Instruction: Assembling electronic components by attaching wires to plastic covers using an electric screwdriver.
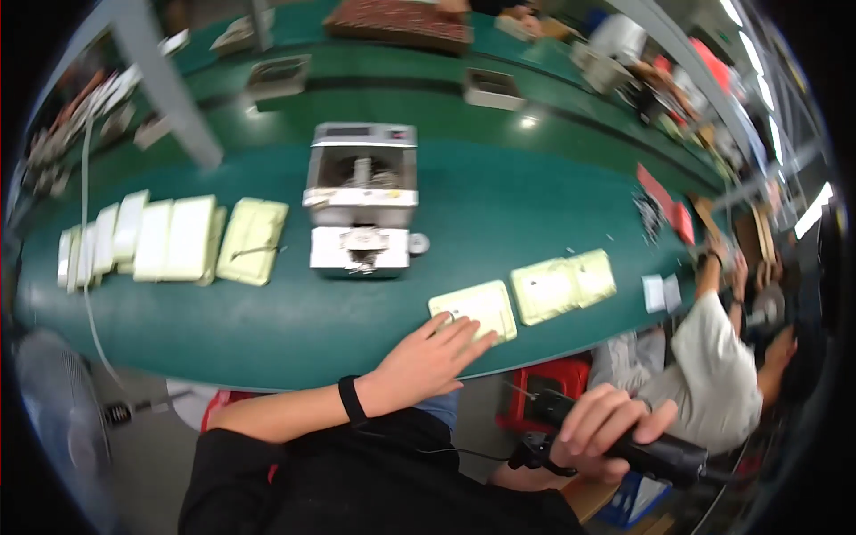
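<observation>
My left hand (423, 361) lies with fingers spread on a pale yellow-green plastic panel (489, 303) near the table's front edge. A dark curved bit shows by its fingertips. My right hand (596, 428) is wrapped round a black electric screwdriver (664, 456), held out past the front edge with its thin tip toward the left. A black wrist-strap fitting (532, 451) with a thin cord hangs by my right wrist. Beside the panel under my left hand, two overlapping pale panels (562, 287) lie to the right.
A grey screw-feeder-like machine (361, 241) stands mid-table. Left of it are a panel with a dark wire (254, 241) and a row of stacked panels (174, 239). Black screws or small parts (646, 217) lie at right, near a co-worker's arm (709, 272). A red stool (544, 388) stands below.
</observation>
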Action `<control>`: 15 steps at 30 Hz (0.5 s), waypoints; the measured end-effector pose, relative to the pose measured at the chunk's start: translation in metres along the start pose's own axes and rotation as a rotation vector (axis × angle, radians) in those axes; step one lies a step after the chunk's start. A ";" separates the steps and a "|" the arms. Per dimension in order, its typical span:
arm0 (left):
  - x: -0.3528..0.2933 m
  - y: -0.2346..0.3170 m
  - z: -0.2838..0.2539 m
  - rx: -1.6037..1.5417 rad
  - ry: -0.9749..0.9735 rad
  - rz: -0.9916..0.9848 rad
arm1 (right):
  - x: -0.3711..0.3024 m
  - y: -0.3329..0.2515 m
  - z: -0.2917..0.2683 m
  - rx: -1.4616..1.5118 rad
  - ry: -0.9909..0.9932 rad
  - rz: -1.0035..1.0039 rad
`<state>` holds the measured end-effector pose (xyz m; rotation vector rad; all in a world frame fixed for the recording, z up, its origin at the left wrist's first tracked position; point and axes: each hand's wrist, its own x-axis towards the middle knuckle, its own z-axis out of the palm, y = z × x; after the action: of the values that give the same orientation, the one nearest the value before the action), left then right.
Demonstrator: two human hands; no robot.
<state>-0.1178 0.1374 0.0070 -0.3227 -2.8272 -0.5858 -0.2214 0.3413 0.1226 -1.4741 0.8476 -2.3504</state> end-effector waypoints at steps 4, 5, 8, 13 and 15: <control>-0.063 -0.002 -0.015 0.116 -0.074 -0.062 | 0.017 0.027 0.029 -0.145 0.082 -0.045; -0.085 -0.005 -0.016 0.188 -0.046 -0.103 | 0.024 0.047 0.034 -0.112 0.069 -0.024; -0.126 -0.015 -0.020 0.295 0.010 -0.164 | 0.051 0.088 0.051 -0.117 0.031 0.022; -0.136 -0.021 -0.020 0.378 0.117 -0.216 | 0.092 0.162 0.102 -0.136 0.027 0.054; -0.138 -0.023 -0.016 0.369 0.146 -0.229 | 0.100 0.181 0.109 -0.155 0.045 0.060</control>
<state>0.0095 0.0872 -0.0247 0.1082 -2.7711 -0.1123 -0.1898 0.1096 0.1259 -1.4361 1.0924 -2.3279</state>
